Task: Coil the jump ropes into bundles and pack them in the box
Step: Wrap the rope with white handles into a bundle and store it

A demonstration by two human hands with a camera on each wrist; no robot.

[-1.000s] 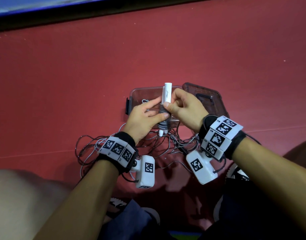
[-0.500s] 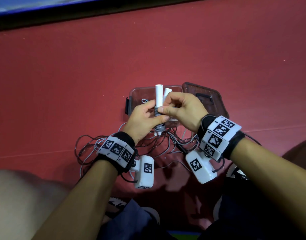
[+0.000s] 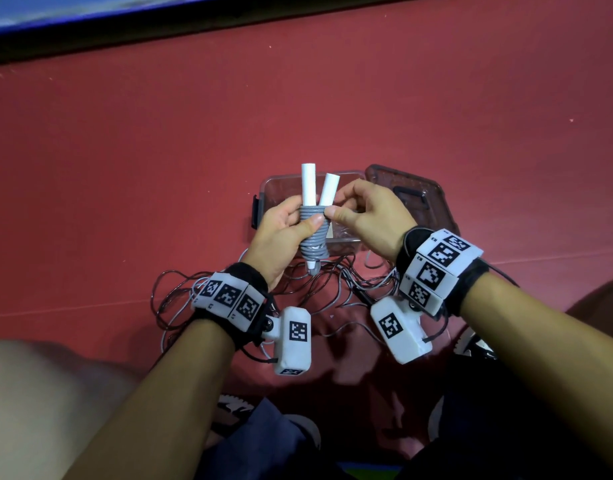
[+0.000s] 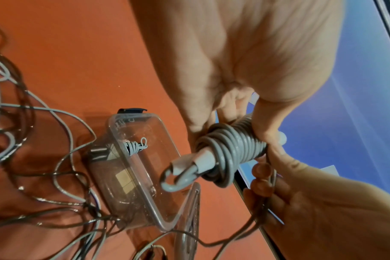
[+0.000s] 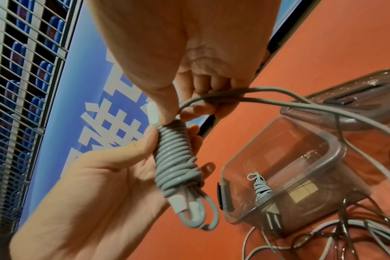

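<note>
Gripping the grey rope bundle, the left hand holds it above the box; the right hand pinches its loose cord.

Grey rope coils, white handles, clear box (red floor).
</note>
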